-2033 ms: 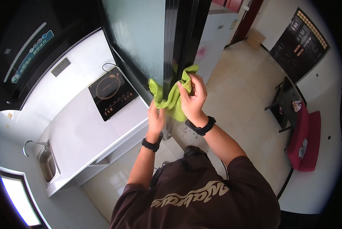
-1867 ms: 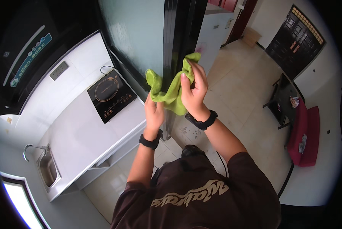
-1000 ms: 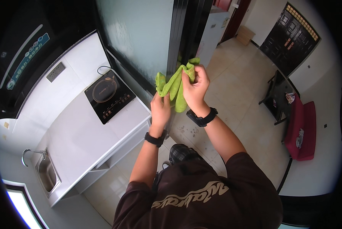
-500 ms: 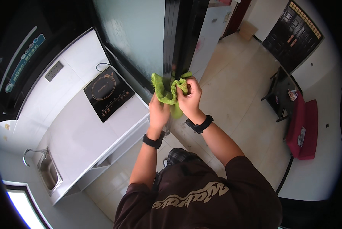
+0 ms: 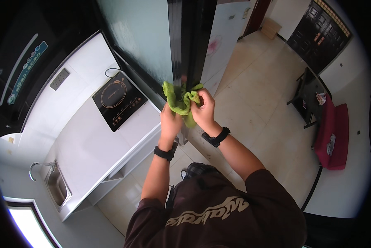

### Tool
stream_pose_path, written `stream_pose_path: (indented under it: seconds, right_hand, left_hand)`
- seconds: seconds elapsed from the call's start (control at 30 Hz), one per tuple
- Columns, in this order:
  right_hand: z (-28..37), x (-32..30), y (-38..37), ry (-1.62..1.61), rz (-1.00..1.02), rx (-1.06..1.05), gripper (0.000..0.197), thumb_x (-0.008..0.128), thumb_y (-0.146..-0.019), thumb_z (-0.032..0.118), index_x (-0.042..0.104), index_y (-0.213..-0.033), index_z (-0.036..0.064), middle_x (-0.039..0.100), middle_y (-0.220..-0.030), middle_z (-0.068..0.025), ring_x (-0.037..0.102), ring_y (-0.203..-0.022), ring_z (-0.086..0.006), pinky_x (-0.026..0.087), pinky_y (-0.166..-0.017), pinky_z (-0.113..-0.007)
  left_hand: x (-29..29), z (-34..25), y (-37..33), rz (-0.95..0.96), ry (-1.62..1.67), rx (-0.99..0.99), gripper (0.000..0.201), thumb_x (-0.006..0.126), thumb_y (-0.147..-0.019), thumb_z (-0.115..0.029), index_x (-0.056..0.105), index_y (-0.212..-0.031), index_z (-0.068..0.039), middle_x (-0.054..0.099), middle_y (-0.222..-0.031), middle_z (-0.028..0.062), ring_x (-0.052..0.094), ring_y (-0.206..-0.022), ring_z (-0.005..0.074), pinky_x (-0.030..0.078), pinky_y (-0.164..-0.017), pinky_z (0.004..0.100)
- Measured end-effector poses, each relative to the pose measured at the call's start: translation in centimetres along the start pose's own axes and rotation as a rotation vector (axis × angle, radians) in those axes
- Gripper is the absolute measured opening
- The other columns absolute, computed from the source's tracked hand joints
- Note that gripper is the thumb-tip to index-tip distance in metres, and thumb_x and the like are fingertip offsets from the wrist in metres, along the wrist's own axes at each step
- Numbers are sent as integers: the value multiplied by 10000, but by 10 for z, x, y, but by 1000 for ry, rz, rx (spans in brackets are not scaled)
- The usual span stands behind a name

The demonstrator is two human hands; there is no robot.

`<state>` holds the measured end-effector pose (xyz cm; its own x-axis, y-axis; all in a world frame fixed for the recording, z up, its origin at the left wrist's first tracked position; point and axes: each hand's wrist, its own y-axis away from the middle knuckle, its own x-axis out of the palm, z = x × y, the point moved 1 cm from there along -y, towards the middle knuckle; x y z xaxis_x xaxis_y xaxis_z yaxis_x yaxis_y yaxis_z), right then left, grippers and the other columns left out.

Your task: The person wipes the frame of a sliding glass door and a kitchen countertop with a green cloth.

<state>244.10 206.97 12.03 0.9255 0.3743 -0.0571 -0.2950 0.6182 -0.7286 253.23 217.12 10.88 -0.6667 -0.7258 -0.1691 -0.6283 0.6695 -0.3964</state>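
Note:
A green cloth [image 5: 178, 103] is bunched around the edge of a dark, glossy door frame [image 5: 185, 45] in front of me. My left hand [image 5: 170, 123] presses the cloth from the left side, its fingers partly hidden behind the fabric. On the right side, my right hand [image 5: 204, 109] is closed on the cloth, thumb toward the middle. A loose end of the cloth hangs down between both hands. Frosted glass [image 5: 138, 41] fills the panel left of the frame.
To the left runs a white counter [image 5: 82, 149] with a black induction cooktop [image 5: 119, 101] and a sink [image 5: 58, 188]. Beyond the frame stands a white cabinet-like panel with a flower print [image 5: 218, 45]. A black table [image 5: 311, 97] and a red sofa [image 5: 338, 140] are at the far right.
The view has shifted slightly, so the frame appears further left. Both hands keep their grip on the cloth at about the same place on the frame.

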Motion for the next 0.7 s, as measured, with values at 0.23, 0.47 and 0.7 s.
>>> stream_pose_path:
  seconds: [0.23,0.47,0.7]
  right_hand:
    - [-23,-7,35,41,57,128,197,611,-787,-134,555,-936,-17,568,-857,-22,545,-759,-72,466,-676,-232]
    - [-36,-7,47,71,97,201,219,702,-733,-27,551,-892,-14,608,-817,-149,616,-734,-315,492,-664,-358]
    - [-39,-9,51,73,115,212,232,710,-715,-21,557,-889,-7,617,-806,-151,630,-735,-326,502,-658,-371]
  left_hand:
    - [2,9,7,20,-35,-24,430,584,-842,-14,535,-1268,14,643,-1081,272,621,-984,458,511,-835,428]
    - [3,29,14,-4,-65,-60,533,576,-814,15,494,-1340,16,623,-1118,296,609,-1006,468,507,-852,432]
    - [5,18,16,16,-44,-90,566,555,-804,49,467,-1362,4,617,-1142,285,613,-1018,452,501,-867,432]
